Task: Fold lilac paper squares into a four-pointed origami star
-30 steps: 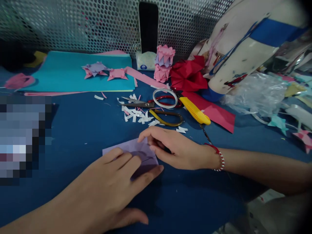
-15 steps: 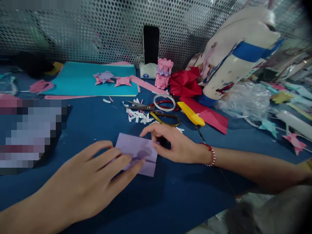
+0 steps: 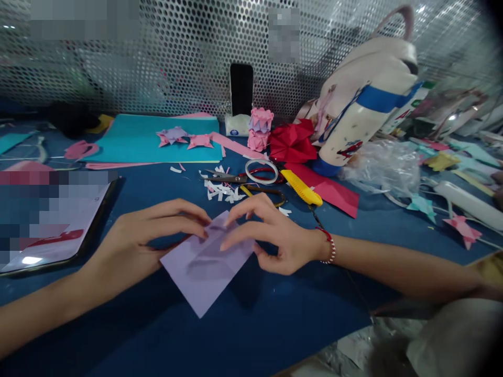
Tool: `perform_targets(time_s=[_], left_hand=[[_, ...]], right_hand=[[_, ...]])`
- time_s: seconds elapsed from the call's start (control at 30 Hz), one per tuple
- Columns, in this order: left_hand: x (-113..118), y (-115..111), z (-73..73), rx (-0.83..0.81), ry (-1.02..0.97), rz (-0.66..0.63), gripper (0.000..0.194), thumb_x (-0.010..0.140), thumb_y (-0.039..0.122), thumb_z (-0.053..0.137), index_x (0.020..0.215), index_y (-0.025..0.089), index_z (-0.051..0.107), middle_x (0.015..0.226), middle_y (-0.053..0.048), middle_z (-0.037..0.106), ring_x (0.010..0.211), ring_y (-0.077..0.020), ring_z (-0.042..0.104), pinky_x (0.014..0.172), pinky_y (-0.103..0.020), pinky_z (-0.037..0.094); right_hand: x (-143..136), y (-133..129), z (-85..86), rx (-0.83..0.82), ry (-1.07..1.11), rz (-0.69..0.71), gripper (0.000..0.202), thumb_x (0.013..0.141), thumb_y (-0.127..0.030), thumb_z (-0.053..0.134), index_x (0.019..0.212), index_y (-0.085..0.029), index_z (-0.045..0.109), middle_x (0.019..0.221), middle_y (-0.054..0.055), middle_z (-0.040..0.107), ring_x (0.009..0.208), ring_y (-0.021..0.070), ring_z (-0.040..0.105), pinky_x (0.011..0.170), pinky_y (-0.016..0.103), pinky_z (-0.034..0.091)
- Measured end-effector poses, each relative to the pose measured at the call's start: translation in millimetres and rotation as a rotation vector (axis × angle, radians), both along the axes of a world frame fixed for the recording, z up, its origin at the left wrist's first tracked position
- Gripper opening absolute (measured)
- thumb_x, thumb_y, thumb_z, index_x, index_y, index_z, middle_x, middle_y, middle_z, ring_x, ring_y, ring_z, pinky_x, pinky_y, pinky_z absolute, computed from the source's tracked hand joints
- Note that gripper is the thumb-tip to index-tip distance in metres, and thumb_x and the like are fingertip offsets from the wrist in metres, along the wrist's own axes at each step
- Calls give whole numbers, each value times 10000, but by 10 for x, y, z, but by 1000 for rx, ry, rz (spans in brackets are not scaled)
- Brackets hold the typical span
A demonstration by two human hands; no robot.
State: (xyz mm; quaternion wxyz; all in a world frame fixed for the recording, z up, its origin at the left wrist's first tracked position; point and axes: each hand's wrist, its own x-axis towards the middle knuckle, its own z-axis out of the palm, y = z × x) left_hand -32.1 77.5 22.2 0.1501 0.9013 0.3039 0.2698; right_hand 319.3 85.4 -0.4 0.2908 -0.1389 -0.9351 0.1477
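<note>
A sheet of purple paper [image 3: 208, 272] sits between my hands above the dark blue table, one corner pointing toward me. My left hand [image 3: 145, 243] grips its upper left edge, with the thumb partly hidden beneath the paper. From the right, my right hand [image 3: 275, 238] holds the upper right side, its index and middle fingers over the top face and its thumb at the right corner. Just beyond the paper lie scissors [image 3: 231, 178] and white paper scraps [image 3: 223, 193]. A yellow-handled cutter [image 3: 302, 188] rests behind my right hand.
A tablet [image 3: 74, 225] lies on the left. Teal paper [image 3: 133, 144] with small folded paper pieces is at the back. A phone [image 3: 241, 90] leans on the perforated metal panel [image 3: 188, 57]. A tall white-and-blue bottle [image 3: 349, 133] and a plastic bag [image 3: 387, 167] stand to the right.
The purple paper has turned from a folded, roughly rectangular shape to an opened, diamond-like position. My left hand has moved up to its upper left edge; my right hand stays on the right side.
</note>
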Motion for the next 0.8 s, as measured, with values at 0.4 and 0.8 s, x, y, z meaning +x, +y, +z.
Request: perform_targets(time_s=[0.4,0.8], left_hand=[[17,104,-269,-82,-57,-150,557,1251,54,426,1185,324,908,1442,-22,926,1235,-146,930,1013,-209,725],[-263,-502,-495,302,204,-222,721,1182,-34,410,1719,269,784,1604,0,908,1664,-144,750,1632,-338,278]], right_hand=[[-18,51,-30,46,-129,105,127,1335,-228,718,1345,-242,843,1366,70,915,1371,215,771,1246,397,537],[-86,27,41,24,-30,213,274,1358,-290,725,1130,-209,855,1114,21,901,979,172,761,931,357,526]])
